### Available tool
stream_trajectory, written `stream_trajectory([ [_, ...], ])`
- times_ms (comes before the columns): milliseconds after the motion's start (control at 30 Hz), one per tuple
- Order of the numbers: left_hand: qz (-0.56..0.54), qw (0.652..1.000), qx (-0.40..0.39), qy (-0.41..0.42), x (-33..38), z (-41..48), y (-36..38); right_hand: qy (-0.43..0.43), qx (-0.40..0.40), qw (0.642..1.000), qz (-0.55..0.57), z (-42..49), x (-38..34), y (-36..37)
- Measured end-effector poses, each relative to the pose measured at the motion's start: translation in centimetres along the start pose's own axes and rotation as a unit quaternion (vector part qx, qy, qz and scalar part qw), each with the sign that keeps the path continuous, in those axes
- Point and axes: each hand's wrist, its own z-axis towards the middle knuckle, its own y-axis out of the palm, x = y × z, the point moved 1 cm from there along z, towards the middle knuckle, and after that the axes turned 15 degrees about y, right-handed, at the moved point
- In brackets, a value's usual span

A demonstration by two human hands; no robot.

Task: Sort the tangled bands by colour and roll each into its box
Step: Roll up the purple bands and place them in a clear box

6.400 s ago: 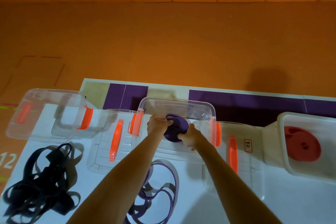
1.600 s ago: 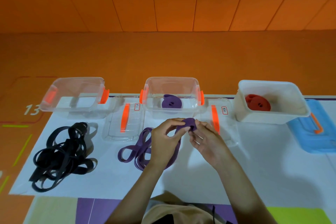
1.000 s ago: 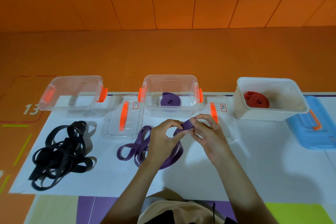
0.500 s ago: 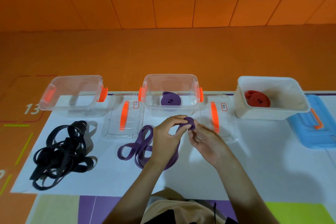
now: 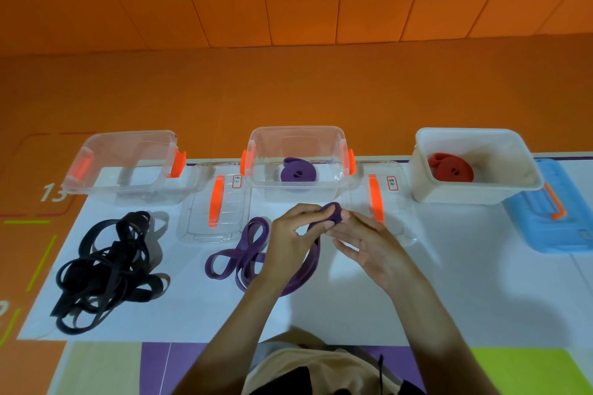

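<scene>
The white sheet (image 5: pixel 449 282) carries boxes (image 5: pixel 465 194), lids (image 5: pixel 199 231), black bands (image 5: pixel 106 269) and purple bands (image 5: pixel 237 256).

Left grip (image 5: pixel 290 234) curled, right grip (image 5: pixel 359 242) fingers loose, both pinching purple band (image 5: pixel 333 214)

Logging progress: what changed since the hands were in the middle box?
The first purple roll was let go in the middle box. The left hand and right hand pulled back and now roll a second purple band. Black bands and red roll stayed put.

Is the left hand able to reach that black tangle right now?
Probably, though not freely: the black tangle lies uncovered with nothing between, yet the left hand is holding the purple band.
</scene>
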Motion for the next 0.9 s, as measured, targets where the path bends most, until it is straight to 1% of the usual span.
stream_trajectory([
  [100, -0.007, 1.0, -0.013, 0.02, 0.7, 0.4, -0.2, -0.012, 0.008, 0.999, -0.049, -0.3, -0.7, 0.1],
  [267, -0.063, 0.997, -0.031, -0.019, 1.6, 1.1, -0.9, -0.093, -0.012, 0.994, -0.06, -0.4, -2.2, -0.6],
  [333, -0.082, 0.996, -0.013, -0.022, 1.8, 1.1, -1.2, -0.129, -0.013, 0.988, -0.085, -0.4, -2.4, -0.4],
  [400, -0.108, 0.993, 0.027, -0.031, 2.0, 1.1, -1.5, -0.16, -0.015, 0.982, -0.099, -0.2, -2.6, 0.1],
  [500, -0.118, 0.99, 0.076, -0.024, 2.1, 1.4, -1.8, -0.186, -0.027, 0.98, -0.071, 0.2, -2.8, 0.8],
  [567, -0.116, 0.99, 0.08, -0.016, 2.1, 1.7, -2.1, -0.185, -0.047, 0.981, -0.045, 0.6, -2.7, 1.2],
  [633, -0.112, 0.99, 0.081, -0.024, 2.0, 1.9, -2.6, -0.153, -0.087, 0.984, -0.018, 1.1, -2.4, 1.5],
  [700, -0.104, 0.991, 0.072, -0.038, 1.8, 1.8, -3.1, -0.116, -0.114, 0.986, -0.027, 1.4, -2.3, 1.7],
  [833, -0.063, 0.997, 0.028, -0.032, 1.4, 1.5, -3.6, -0.103, -0.067, 0.983, -0.134, 1.5, -2.5, 1.2],
  [900, -0.059, 0.997, 0.027, -0.035, 1.4, 1.6, -3.8, -0.104, -0.057, 0.981, -0.156, 1.5, -2.9, 0.9],
])
